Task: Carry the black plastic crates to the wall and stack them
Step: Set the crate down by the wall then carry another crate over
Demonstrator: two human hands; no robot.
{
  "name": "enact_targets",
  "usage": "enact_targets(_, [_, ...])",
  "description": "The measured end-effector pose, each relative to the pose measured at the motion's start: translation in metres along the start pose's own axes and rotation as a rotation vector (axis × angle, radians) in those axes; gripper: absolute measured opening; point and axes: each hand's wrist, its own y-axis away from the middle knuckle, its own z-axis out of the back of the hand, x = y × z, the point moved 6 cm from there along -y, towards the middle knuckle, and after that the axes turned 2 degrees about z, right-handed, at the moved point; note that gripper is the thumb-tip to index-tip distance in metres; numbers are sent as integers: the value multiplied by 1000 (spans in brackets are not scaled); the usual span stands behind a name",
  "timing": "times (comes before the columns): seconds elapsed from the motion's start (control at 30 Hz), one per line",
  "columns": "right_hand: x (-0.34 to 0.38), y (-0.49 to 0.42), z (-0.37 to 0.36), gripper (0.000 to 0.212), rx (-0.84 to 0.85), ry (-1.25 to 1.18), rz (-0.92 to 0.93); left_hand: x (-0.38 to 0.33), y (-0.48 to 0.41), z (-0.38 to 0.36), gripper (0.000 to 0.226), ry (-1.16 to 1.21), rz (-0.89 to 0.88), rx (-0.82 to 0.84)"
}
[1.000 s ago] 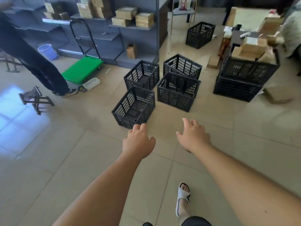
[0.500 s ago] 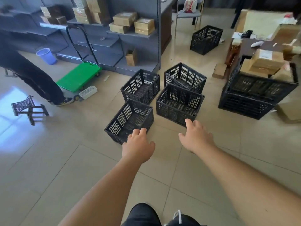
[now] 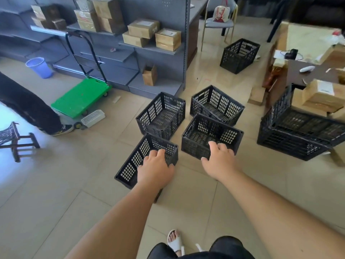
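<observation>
Several empty black plastic crates stand together on the tiled floor. The nearest crate lies partly under my left hand, which hovers over its near right corner with fingers apart. My right hand reaches over the near rim of the crate beside it, fingers spread, holding nothing. Two more crates sit behind: one on the left, one on the right. A further crate stands alone, farther back near a chair.
Grey shelving with cardboard boxes lines the back left. A green trolley, a blue bucket and a folding stool lie left, beside another person's leg. Stacked black crates holding boxes stand right.
I have stepped closer to the crates. Both hands moved forward and now overlap the near rims of the two front crates.
</observation>
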Motion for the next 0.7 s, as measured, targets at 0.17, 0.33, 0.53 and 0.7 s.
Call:
enact_targets(0.17, [32, -66, 10, 65, 18, 54, 39, 0, -64, 24, 68, 8, 13, -3])
enact_targets(0.33, [55, -145, 14, 67, 73, 77, 107, 1, -128, 32, 69, 45, 96, 6])
enact_targets(0.53, [87, -243, 11, 66, 181, 140, 264, 9, -186, 40, 61, 141, 298, -4])
enact_targets(0.7, [131, -303, 3, 64, 210, 248, 391, 34, -210, 35, 67, 335, 540, -34])
